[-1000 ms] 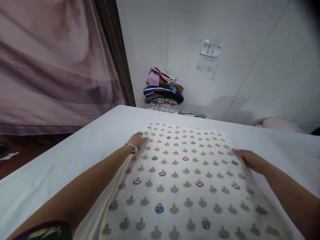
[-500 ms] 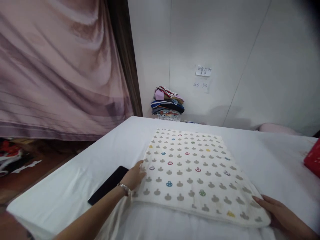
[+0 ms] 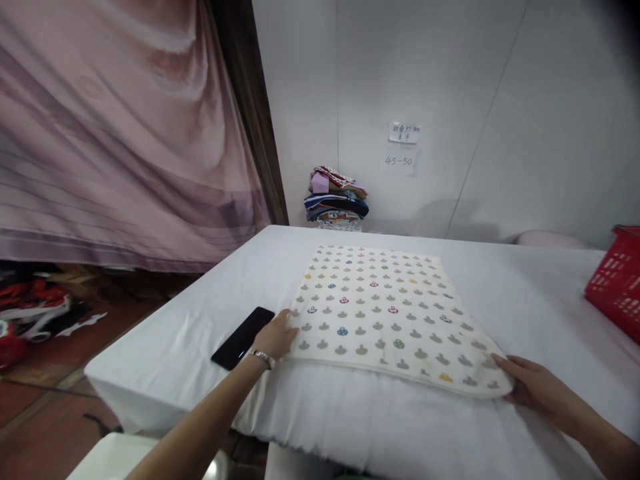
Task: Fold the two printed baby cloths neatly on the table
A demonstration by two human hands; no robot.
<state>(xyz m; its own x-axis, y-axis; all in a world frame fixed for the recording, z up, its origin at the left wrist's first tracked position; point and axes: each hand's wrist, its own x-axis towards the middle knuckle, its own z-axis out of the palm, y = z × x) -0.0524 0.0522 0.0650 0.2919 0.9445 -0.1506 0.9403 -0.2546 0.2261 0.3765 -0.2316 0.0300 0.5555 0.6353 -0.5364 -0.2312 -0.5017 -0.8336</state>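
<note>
A cream cloth printed with grey and coloured mushroom-like shapes lies spread on the white-covered table. My left hand, with a bracelet at its wrist, is closed on the cloth's near left edge. The near right corner is pinched by my right hand, thumb on top and fingers underneath. Beside my left hand lies a black phone.
A stack of folded clothes stands past the far edge, against the wall with paper notes. At the right sits a red basket. A pink curtain hangs on the left.
The view has shifted, so more of the red basket and of the table's near side shows. Both hands still hold the cloth, which looks little changed on the table.
</note>
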